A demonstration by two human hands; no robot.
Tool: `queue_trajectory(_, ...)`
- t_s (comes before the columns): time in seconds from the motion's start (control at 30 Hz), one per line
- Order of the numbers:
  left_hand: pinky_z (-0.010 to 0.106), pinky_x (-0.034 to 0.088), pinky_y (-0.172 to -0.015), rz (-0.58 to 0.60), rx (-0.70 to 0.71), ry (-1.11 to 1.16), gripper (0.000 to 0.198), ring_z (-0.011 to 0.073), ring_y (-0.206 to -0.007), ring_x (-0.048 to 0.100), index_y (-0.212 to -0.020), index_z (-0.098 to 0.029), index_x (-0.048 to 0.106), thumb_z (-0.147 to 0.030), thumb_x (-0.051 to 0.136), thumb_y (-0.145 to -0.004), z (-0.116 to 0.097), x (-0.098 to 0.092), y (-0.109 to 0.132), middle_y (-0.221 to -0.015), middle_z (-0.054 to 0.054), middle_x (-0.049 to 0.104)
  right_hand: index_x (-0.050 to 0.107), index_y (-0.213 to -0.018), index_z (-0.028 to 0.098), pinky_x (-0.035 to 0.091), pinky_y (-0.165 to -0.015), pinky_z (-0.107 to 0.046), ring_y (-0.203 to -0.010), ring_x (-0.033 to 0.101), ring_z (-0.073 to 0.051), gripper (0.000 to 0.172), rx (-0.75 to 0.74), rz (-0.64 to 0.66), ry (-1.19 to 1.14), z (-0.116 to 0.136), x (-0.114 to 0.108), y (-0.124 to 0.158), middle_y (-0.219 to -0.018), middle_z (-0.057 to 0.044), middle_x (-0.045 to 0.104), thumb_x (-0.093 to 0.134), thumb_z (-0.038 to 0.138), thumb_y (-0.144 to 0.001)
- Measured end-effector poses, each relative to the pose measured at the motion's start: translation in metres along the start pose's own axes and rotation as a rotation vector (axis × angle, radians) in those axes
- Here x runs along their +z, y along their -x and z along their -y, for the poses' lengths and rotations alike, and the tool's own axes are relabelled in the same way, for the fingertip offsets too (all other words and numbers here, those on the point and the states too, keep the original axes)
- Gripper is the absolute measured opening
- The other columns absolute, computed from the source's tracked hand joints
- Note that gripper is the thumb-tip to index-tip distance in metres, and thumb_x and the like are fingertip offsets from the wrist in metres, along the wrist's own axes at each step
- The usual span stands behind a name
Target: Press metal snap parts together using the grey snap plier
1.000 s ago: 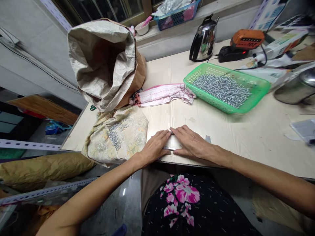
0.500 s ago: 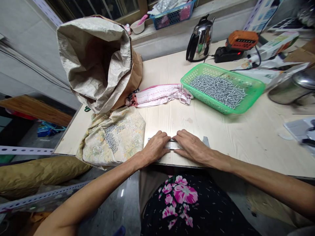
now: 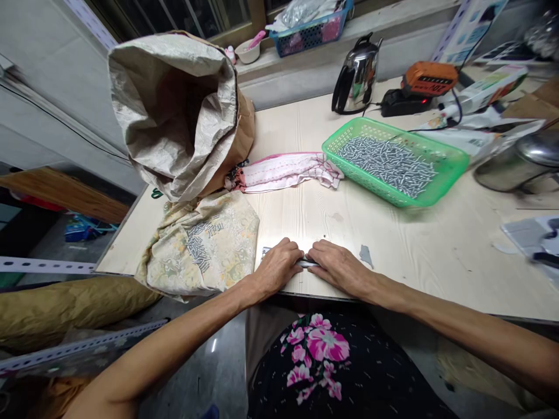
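Near the table's front edge, my left hand (image 3: 279,265) and my right hand (image 3: 334,265) are both closed around a narrow metal rail (image 3: 307,263). A short stretch of the rail shows between my fingers, and a light end pokes out left of my left hand; my palms hide the rest. To the left lies a floral cloth (image 3: 236,233) with a loose heap of small metal pins or screws (image 3: 198,247) on it. Farther back at the right stands a green plastic basket (image 3: 454,169) holding many similar metal pieces (image 3: 388,163).
A large open paper-lined sack (image 3: 144,110) stands at the back left. Beside it lies a pinkish-white cloth (image 3: 288,171). Behind the basket are a steel kettle (image 3: 360,73) and an orange battery (image 3: 430,77) on a charger. A grey scrap (image 3: 365,255) lies right of my hands.
The rail has turned between my fingers, so a thinner side of it shows now. Both hands stay nearly in place. The camera view has shifted slightly.
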State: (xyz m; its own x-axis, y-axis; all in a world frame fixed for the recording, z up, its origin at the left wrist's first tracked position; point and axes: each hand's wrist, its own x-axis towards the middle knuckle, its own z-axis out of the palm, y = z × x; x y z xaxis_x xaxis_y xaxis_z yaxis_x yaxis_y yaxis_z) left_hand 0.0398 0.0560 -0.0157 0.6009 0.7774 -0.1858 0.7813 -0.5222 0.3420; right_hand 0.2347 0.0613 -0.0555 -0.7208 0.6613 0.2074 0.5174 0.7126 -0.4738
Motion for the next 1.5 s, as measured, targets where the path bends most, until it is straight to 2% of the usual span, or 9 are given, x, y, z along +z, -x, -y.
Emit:
queue_trajectory(0.17,0.036,0.048,-0.087,-0.02,-0.016,0.004,0.02,0.024,-0.101,0.055,-0.104,-0.014,0.064,-0.019,0.065,-0.084,0.0,0.003,0.002,-0.1,0.009,0.065,0.058,-0.094,0.016,0.047,-0.079,-0.037,-0.089,0.055,-0.023,0.009,0.034,0.025,0.023,0.001,-0.006,0.003,-0.092,-0.009,0.06,0.054,0.024,-0.092)
queue_trajectory(0.3,0.042,0.045,-0.098,-0.286,-0.091,0.092,0.058,0.0288,-0.121,0.049,-0.129,-0.014,0.052,-0.031,0.073,-0.078,0.017,-0.009,0.017,-0.13,0.017,0.054,0.037,-0.14,0.015,0.044,-0.097,-0.05,-0.123,0.045,-0.034,0.069,0.033,-0.049,0.03,-0.007,-0.02,0.004,-0.132,-0.019,0.049,0.06,0.052,-0.085)
queue_trajectory(0.37,0.039,0.046,-0.095,-0.429,-0.222,0.15,0.042,0.0257,-0.113,0.055,-0.121,-0.016,0.059,-0.035,0.064,-0.084,0.026,-0.021,0.03,-0.122,0.014,0.06,0.027,-0.147,0.015,0.038,-0.104,-0.055,-0.132,0.036,-0.036,0.082,0.061,-0.095,0.038,-0.011,-0.026,0.005,-0.142,-0.021,0.041,0.055,0.06,-0.085)
queue_trajectory(0.43,0.033,0.048,-0.084,-0.472,-0.399,0.163,0.024,0.0208,-0.093,0.061,-0.097,-0.016,0.068,-0.034,0.055,-0.089,0.031,-0.032,0.046,-0.099,0.009,0.066,0.028,-0.147,0.014,0.036,-0.107,-0.055,-0.133,0.036,-0.035,0.075,0.085,-0.114,0.038,-0.014,-0.029,0.005,-0.142,-0.021,0.041,0.049,0.058,-0.09)
queue_trajectory(0.53,0.028,0.044,-0.073,-0.36,-0.6,0.122,0.026,0.0169,-0.075,0.06,-0.071,-0.016,0.067,-0.031,0.054,-0.087,0.03,-0.034,0.065,-0.077,0.005,0.066,0.04,-0.14,0.015,0.042,-0.102,-0.051,-0.127,0.042,-0.03,0.053,0.06,-0.095,-0.003,-0.011,-0.027,0.007,-0.136,-0.018,0.048,0.046,0.044,-0.095)
queue_trajectory(0.7,0.024,0.036,-0.063,-0.164,-0.726,0.16,0.033,0.0152,-0.069,0.057,-0.066,-0.015,0.067,-0.037,0.052,-0.085,0.027,-0.014,0.071,-0.07,0.003,0.066,0.058,-0.119,0.019,0.049,-0.087,-0.045,-0.109,0.051,-0.027,0.028,0.05,-0.136,-0.018,0.0,-0.02,0.009,-0.115,-0.013,0.06,0.051,0.027,-0.094)
queue_trajectory(1.07,0.023,0.028,-0.054,0.041,-0.788,0.36,0.043,0.0133,-0.059,0.051,-0.065,-0.014,0.067,-0.056,0.061,-0.072,0.032,-0.005,0.059,-0.057,-0.001,0.057,0.065,-0.107,0.017,0.043,-0.077,-0.038,-0.095,0.052,-0.024,0.025,0.095,-0.2,0.063,-0.009,-0.014,0.014,-0.101,-0.011,0.064,0.042,0.021,-0.098)
queue_trajectory(1.23,0.024,0.028,-0.053,0.127,-0.805,0.349,0.028,0.0128,-0.054,0.051,-0.054,-0.016,0.063,-0.039,0.06,-0.069,0.03,-0.003,0.05,-0.05,-0.002,0.052,0.061,-0.115,0.016,0.039,-0.075,-0.037,-0.095,0.048,-0.026,0.027,0.105,-0.206,0.216,-0.02,-0.013,0.003,-0.105,-0.012,0.063,0.042,0.015,-0.096)
queue_trajectory(1.5,0.028,0.043,-0.067,0.094,-0.696,-0.136,0.019,0.0226,-0.082,0.065,-0.079,-0.016,0.07,-0.02,0.052,-0.075,0.016,-0.021,0.052,-0.084,0.009,0.069,0.063,-0.091,0.016,0.035,-0.072,-0.035,-0.084,0.045,-0.024,0.023,0.028,-0.089,0.356,-0.037,-0.009,-0.017,-0.086,-0.01,0.058,0.041,0.009,-0.094)
